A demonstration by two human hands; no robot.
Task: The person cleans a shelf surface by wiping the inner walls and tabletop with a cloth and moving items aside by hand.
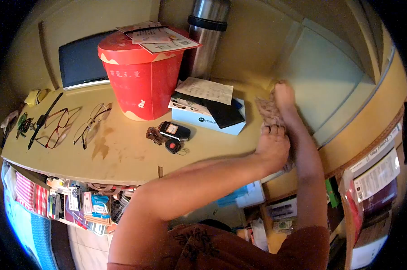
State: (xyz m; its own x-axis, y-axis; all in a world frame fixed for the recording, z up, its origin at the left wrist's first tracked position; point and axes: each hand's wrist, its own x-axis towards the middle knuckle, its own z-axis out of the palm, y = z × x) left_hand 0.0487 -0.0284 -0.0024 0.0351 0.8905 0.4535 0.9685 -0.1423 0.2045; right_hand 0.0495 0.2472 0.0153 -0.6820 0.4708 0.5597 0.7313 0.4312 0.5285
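Note:
A crumpled, brownish-pink cloth [268, 110] lies bunched on the right part of the yellowish tabletop [212, 146]. My left hand [274, 145] is closed on the cloth's lower end, fingers curled. Farther up, beside the cloth's top edge, my right hand [284, 93] rests near the back corner with its fingers bent; what they hold, if anything, is hidden. Just left of the cloth sits a light blue box [208, 121] with a black pouch [225, 112] and a handwritten paper [205, 91] on top.
A red bucket-shaped box [142, 85] carries cards on its lid; a steel flask [208, 40] stands behind. Two pairs of glasses [88, 126], a black strap [43, 119] and a key fob [174, 130] lie leftward. An open drawer [97, 204] of small items is below the front edge.

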